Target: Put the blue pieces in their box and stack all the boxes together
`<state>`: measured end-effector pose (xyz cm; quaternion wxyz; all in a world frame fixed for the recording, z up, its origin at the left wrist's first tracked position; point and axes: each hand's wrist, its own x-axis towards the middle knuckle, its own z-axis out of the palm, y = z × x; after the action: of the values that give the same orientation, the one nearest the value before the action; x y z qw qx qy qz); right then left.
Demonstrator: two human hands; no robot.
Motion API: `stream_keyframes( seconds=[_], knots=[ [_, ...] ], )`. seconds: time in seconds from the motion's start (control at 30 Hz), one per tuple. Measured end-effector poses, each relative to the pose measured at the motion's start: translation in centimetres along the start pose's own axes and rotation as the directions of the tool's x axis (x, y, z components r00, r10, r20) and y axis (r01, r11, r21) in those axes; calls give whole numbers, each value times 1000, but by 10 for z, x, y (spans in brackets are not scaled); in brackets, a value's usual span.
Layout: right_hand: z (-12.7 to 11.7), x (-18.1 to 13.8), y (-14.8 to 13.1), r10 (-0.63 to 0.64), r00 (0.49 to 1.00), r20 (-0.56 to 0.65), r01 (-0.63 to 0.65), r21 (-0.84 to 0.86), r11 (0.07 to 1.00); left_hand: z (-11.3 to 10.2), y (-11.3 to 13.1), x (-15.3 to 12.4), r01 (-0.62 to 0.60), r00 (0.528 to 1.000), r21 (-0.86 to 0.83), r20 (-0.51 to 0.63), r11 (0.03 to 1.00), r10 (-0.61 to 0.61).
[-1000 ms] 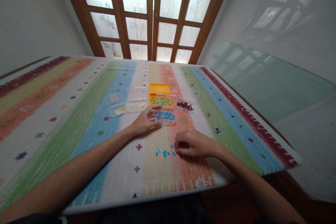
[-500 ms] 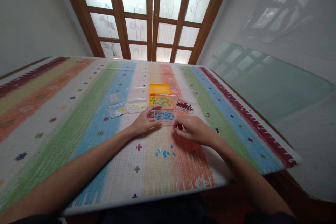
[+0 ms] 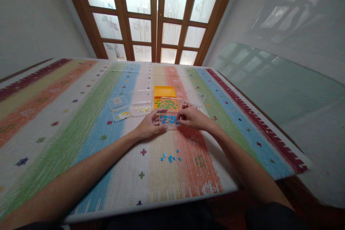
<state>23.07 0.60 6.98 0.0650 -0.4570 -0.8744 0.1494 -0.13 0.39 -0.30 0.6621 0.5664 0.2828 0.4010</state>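
My left hand [image 3: 148, 125] is closed around the left side of a clear plastic box [image 3: 164, 124], thumb at the near side and fingers at the far side. Small blue toy bricks [image 3: 168, 118] lie inside it. My right hand [image 3: 191, 118] is at the box's right end, thumb and fingertips pinched together over its edge. A small blue brick seems to be in that pinch, though the fingertips partly hide it. Closer to me, several loose blue bricks [image 3: 170, 158] are scattered on the striped tablecloth [image 3: 134, 183].
Behind the box stands an orange box [image 3: 165, 91] beside a clear box of green pieces [image 3: 169, 104]. To the left are clear boxes with cream pieces [image 3: 142, 109] and yellow pieces [image 3: 124, 115]. Dark red pieces [image 3: 188, 105] sit at the right, partly behind my right hand.
My right hand has moved forward and slightly left, from just in front of the box to its right end. My left hand keeps its hold on the box.
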Motion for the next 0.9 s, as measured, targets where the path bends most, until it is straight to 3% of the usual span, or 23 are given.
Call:
stream_keyframes(
  seconds=[0.37, 0.53, 0.77, 0.9],
  knots=[
    [-7, -1, -1, 19, 1000, -20, -19, -16, 1000, 1, 0, 0, 10, 1000, 5, -23, 1000, -10],
    [-17, -22, -7, -71, 996, -50, 73, 27, 997, 1, 1, -1, 8, 1000, 19, -29, 1000, -7],
    [2, -52, -29, -249, 953, 173, 215, 193, 957, 1, 2, -1, 4, 1000, 41, -16, 999, -3],
    [20, -60, -32, -277, 935, 222, 237, 190, 953, 0, 1, -1, 2, 1000, 37, -14, 999, -1]
  ],
)
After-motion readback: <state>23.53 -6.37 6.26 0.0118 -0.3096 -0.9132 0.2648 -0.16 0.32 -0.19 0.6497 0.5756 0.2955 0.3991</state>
